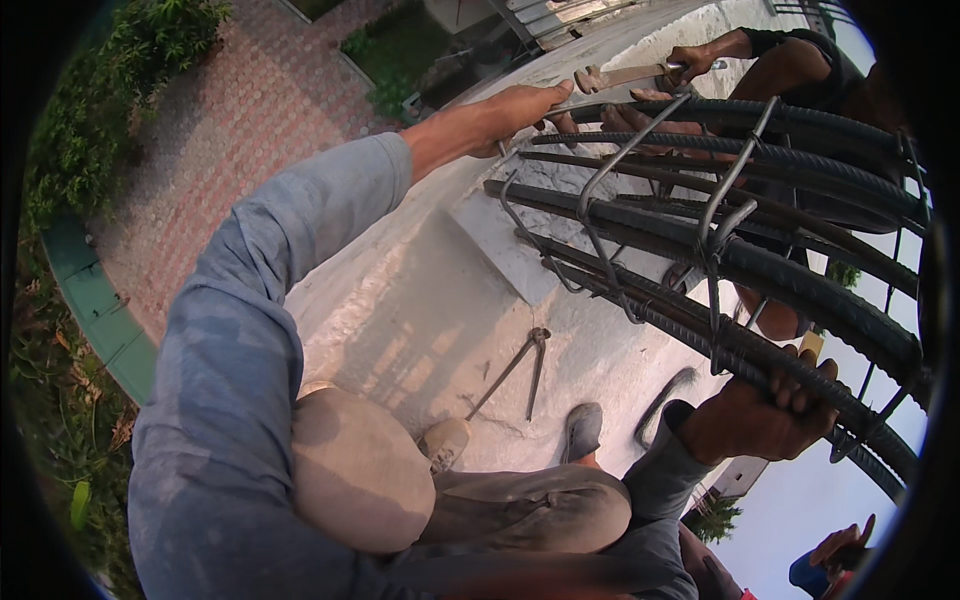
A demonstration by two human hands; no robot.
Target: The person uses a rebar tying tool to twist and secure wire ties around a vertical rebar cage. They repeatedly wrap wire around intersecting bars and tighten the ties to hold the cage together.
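My left hand (505, 112) reaches out to the far end of a rebar cage and is closed around a thin steel stirrup (506, 158) there. On the right, my right hand (765, 415) wraps its fingers round a lower ribbed rebar (680, 318). Bent stirrups (625, 150) loop around the long dark bars. Close beyond my left hand, a co-worker's hand (683, 66) grips a hammer (625, 77). Another co-worker's hand (640, 118) lies against the upper bars. How the left fingers sit on the stirrup is partly hidden.
Pincers (537, 345) lie with handles spread on the pale concrete ledge (400, 330), near several shoes. A square plate (500, 250) sits under the cage end. Beyond the ledge, paving (250, 130) lies far below. Another person (835, 560) shows at lower right.
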